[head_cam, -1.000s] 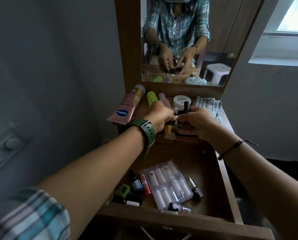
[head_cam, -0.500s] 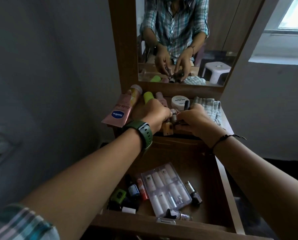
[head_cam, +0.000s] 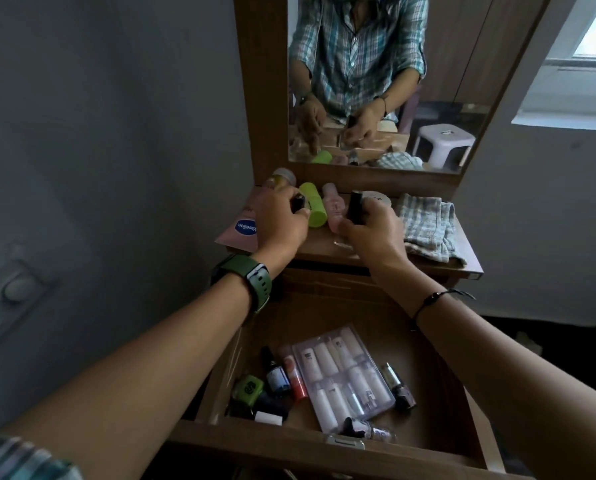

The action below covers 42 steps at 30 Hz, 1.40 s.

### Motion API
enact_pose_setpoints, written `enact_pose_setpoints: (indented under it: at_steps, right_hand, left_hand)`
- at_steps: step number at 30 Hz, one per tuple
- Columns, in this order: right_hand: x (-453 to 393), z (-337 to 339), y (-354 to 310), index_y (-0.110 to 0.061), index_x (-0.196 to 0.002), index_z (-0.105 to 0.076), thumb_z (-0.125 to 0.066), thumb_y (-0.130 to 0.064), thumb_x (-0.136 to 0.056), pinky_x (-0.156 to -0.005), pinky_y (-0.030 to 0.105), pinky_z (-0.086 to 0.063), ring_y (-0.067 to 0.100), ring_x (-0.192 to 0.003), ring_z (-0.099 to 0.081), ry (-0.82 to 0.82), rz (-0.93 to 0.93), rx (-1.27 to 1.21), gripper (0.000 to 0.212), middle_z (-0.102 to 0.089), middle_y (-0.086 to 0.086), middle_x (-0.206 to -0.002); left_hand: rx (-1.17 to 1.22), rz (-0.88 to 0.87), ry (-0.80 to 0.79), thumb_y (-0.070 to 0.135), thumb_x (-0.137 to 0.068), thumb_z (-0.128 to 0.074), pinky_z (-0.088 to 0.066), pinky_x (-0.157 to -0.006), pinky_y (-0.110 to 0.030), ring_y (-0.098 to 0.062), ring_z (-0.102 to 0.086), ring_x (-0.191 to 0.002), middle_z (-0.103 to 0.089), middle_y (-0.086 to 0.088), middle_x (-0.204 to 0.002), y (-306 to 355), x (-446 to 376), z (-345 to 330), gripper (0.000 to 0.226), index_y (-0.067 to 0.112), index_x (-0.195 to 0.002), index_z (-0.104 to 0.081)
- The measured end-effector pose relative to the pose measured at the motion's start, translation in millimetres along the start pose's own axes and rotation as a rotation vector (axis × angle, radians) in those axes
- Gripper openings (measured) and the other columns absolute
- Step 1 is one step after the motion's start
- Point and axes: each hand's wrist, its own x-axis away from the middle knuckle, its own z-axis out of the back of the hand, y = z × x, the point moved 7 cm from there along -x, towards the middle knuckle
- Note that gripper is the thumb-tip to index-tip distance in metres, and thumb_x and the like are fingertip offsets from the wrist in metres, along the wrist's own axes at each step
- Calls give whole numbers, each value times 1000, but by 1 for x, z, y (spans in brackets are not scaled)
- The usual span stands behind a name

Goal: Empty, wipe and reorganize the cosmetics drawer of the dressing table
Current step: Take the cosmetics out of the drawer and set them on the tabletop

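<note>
Left grip (head_cam: 279, 221) w/ dark-capped bottle (head_cam: 55, 202), right grip (head_cam: 372, 230) w/ black-capped bottle (head_cam: 355, 206), over tabletop (head_cam: 324, 249).

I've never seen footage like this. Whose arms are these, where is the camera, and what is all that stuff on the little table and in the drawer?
There is no machine: a person wears a camera on their head, so you look down along their own arms. The mirror shows that same person from the front. The left hand, with the green watch, grips a small dark item I cannot identify. The right hand holds a bottle with a black cap. On the tabletop lie a pink Vaseline tube, a lime-green bottle, a pink bottle and a folded checked cloth. In the open drawer lie a clear case of small white bottles and several nail polishes.
</note>
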Motion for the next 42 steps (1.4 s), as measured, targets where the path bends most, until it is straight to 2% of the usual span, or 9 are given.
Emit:
enact_pose_setpoints:
  at_steps: [4, 11, 18, 22, 25, 27, 30, 38, 42]
  right_hand:
    - [-3, -19, -8, -6, -106, -61, -67, -14, -80, -83, 44, -52, 27, -96, -62, -75, 69, 55, 29, -66, 12, -102]
    - [-15, -33, -20, -4, -114, -53, -64, -10, -82, -79, 38, -47, 30, -100, -60, -102, 190, 241, 34, -66, 13, -105]
    - [18, 4, -27, -5, -106, -57, -57, -8, -85, -76, 36, -49, 23, -86, -59, 117, 325, 106, 22, -62, 10, -95]
    - [63, 10, 21, -5, -82, -68, -55, 0, -79, -63, 26, -42, 22, -76, -61, -136, 248, 384, 13, -63, 3, -77]
    - [100, -8, 87, -8, -88, -67, -57, -12, -83, -62, 21, -41, 25, -92, -65, -609, 46, 740, 11, -67, 9, -94]
    - [119, -7, 109, -10, -101, -56, -58, -20, -85, -67, 25, -37, 29, -104, -59, -712, -13, 813, 19, -63, 12, -110]
    - [128, -3, 125, -5, -117, -45, -63, -29, -83, -71, 26, -34, 31, -108, -55, -691, -54, 822, 45, -58, 14, -118]
    - [135, 5, 131, -7, -104, -57, -58, -31, -89, -47, 12, -31, 11, -67, -49, -667, -88, 785, 28, -59, 4, -92]
    - [138, -2, 132, -3, -114, -50, -58, -25, -88, -49, 12, -32, 15, -79, -51, -745, -101, 776, 35, -60, 10, -109]
  left_hand:
    - [7, -26, -30, 6, -86, -56, -53, -83, -44, -29, -61, -97, -65, -13, -103, -3, -5, -3, 15, 9, -100, -60]
    - [-74, -100, -47, 3, -85, -56, -44, -87, -30, -26, -56, -110, -60, -12, -118, 0, -12, 1, 29, 7, -114, -56]
    - [73, -407, 215, -4, -84, -55, -46, -90, -14, -13, -55, -103, -56, -3, -109, 34, 64, 53, 36, 4, -118, -53]
    - [-285, -164, -343, 5, -86, -57, -48, -79, -18, -16, -60, -94, -61, -1, -106, -18, 108, 20, 29, 13, -113, -58]
    - [-562, -40, -801, 11, -85, -59, -49, -89, -28, -20, -59, -108, -62, -5, -120, -57, 141, -4, 35, 17, -120, -57]
    - [-516, -100, -949, 14, -85, -60, -46, -85, -24, -16, -60, -106, -63, -2, -118, -50, 165, -15, 35, 17, -120, -58]
    - [-406, -186, -1095, 23, -86, -62, -47, -86, -25, -13, -61, -104, -67, -1, -113, -29, 196, -38, 32, 16, -117, -61]
    - [-527, -180, -1272, 33, -86, -62, -40, -58, -21, -18, -56, -86, -66, -11, -103, -17, 215, -95, 35, 5, -108, -64]
    - [-615, -224, -1346, 32, -85, -62, -42, -61, -28, -19, -54, -79, -59, -4, -84, -12, 217, -108, 33, 5, -104, -63]
